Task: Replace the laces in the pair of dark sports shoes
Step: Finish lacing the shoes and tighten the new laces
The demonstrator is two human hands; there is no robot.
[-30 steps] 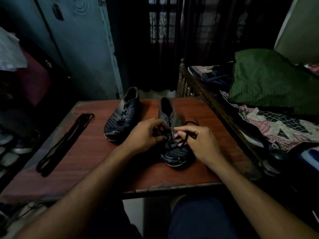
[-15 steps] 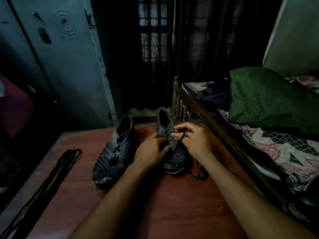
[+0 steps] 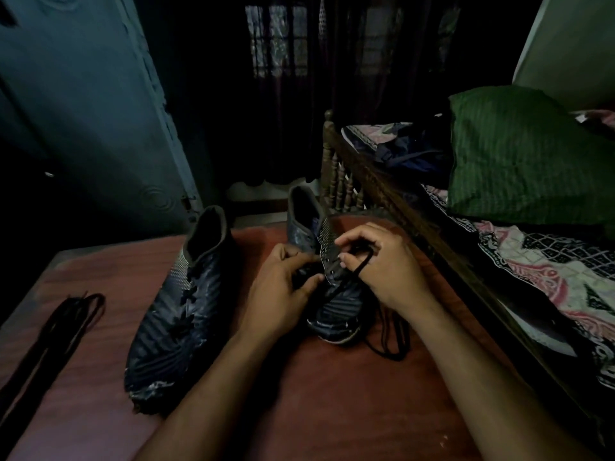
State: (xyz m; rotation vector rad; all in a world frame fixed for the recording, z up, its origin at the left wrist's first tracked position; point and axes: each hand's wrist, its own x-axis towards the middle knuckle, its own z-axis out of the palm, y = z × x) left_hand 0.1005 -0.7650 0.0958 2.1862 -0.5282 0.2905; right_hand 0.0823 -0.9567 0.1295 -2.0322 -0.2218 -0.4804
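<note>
I see two dark sports shoes on the reddish-brown worktop (image 3: 349,394), toes toward me. The left shoe (image 3: 179,307) lies apart from the hands, untouched, with dark lacing across its upper. The right shoe (image 3: 327,281) sits between both hands near the worktop's far edge.

Left hand (image 3: 279,294): fingers curled against the left flank of the right shoe at the eyelet row. Its grip is closed around the shoe's upper; in this dim light I cannot tell whether a lace end is also pinched there.

Right hand (image 3: 386,271): fingers curled, grip closed on the black lace (image 3: 357,271), which runs from the fingertips down to the eyelet area. The slack of the lace trails off the right side of the shoe and loops on the worktop just beside the toe.

A separate bundle of dark laces (image 3: 56,331) lies stretched along the left edge of the worktop, well apart from both shoes.

Surroundings: a bed (image 3: 532,284) with a patterned sheet stands along the right side of the worktop, with a wooden rail (image 3: 372,174) and a green pillow (image 3: 519,154) on it. A blue-grey door (image 3: 83,111) is at the left, and a dark curtain (image 3: 266,94) hangs behind.
</note>
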